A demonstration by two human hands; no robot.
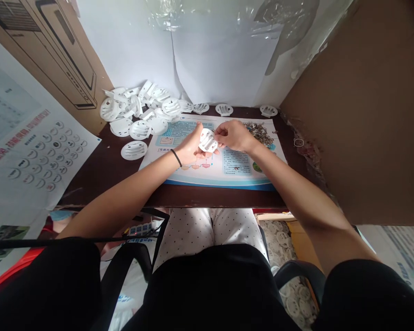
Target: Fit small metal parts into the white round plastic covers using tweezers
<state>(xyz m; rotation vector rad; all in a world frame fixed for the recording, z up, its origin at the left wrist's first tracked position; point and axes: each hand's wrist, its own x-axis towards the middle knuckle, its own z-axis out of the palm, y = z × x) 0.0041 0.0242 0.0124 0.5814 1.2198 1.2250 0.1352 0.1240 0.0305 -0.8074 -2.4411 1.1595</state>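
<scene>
My left hand [192, 146] holds a round white plastic part [208, 140] with slots, its face turned up toward me. The thumb lies along the part's upper left edge and the fingers pass beneath it. At the part's right edge, my right hand [233, 135] has thumb and forefinger pinched together. Whatever sits between those fingertips is too small to make out. Just beyond the right hand, a heap of small metal pieces [260, 133] lies on a printed sheet [193, 177]. One tiny piece [236, 168] lies apart, nearer to me.
A pile of similar white parts [134, 105] stands at the back left of the dark table [214, 197]. Several more line the back edge. Cardboard walls [362, 115] close in the sides. Below on the right, a box holds many round parts [296, 294].
</scene>
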